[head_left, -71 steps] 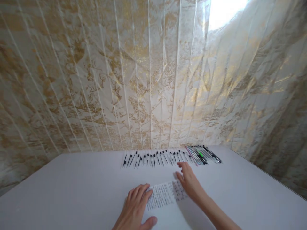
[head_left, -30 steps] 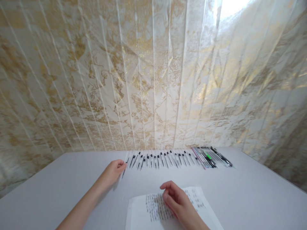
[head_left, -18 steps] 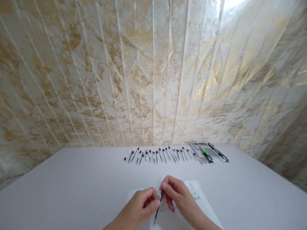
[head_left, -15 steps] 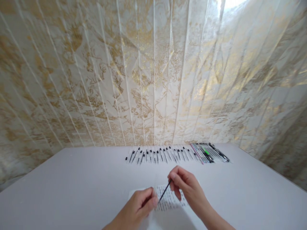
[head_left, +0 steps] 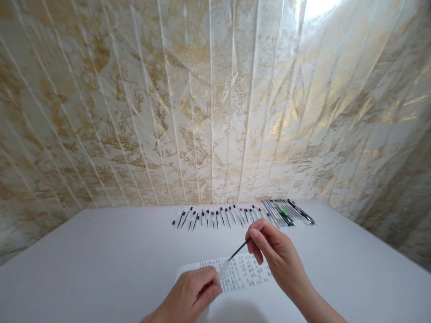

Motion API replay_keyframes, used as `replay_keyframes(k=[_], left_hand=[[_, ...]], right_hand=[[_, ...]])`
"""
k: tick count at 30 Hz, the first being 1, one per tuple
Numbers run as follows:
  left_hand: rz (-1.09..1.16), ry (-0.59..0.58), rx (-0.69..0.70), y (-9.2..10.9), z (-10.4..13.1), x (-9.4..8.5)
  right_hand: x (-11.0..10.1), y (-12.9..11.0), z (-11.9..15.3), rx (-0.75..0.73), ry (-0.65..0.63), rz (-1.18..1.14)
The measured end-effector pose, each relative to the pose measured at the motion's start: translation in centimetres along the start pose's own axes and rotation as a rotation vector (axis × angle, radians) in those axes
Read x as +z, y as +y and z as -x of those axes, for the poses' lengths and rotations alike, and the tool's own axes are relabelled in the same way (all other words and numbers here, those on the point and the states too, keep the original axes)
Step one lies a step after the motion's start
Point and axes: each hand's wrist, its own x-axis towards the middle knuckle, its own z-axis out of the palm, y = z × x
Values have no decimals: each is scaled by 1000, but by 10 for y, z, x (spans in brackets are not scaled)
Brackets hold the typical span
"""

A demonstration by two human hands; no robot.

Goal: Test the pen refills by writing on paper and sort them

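A: Finish of the thin rod [head_left: 239,250] recorded?
B: Dark, smooth, plastic by its look; the tube [head_left: 223,269] is logged as translucent plastic.
A: What else was noted?
B: Bench [head_left: 101,260] seen as smooth, matt; written sheet [head_left: 249,274] taken as matt paper; backdrop [head_left: 188,112] marked down as creased, glossy sheeting, metallic gold in sheen.

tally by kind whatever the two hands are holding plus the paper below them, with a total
Thin black stick, in the right hand: 1
Clear tube, in the left hand: 1
Handwritten paper, on the table: 1
Total: 3
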Motion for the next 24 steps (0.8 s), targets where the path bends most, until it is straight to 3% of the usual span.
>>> replay_keyframes(k=[7, 12, 15, 19, 22, 24], left_hand=[[-103, -12, 12, -5, -1, 1], [-36, 33, -15, -3, -1, 2], [22, 43, -24, -2, -1, -1], [13, 157, -139, -20, -7, -30], [-265, 416, -359, -53, -19, -66], [-333, 482, -432, -78, -26, -85]], right_hand=[[18, 17, 7, 95, -295, 48], [33, 30, 14, 156, -330, 96], [43, 42, 17, 202, -317, -27], [51, 59, 19, 261, -192, -244], [53, 66, 19, 353, -150, -326], [55, 69, 20, 406, -155, -391]])
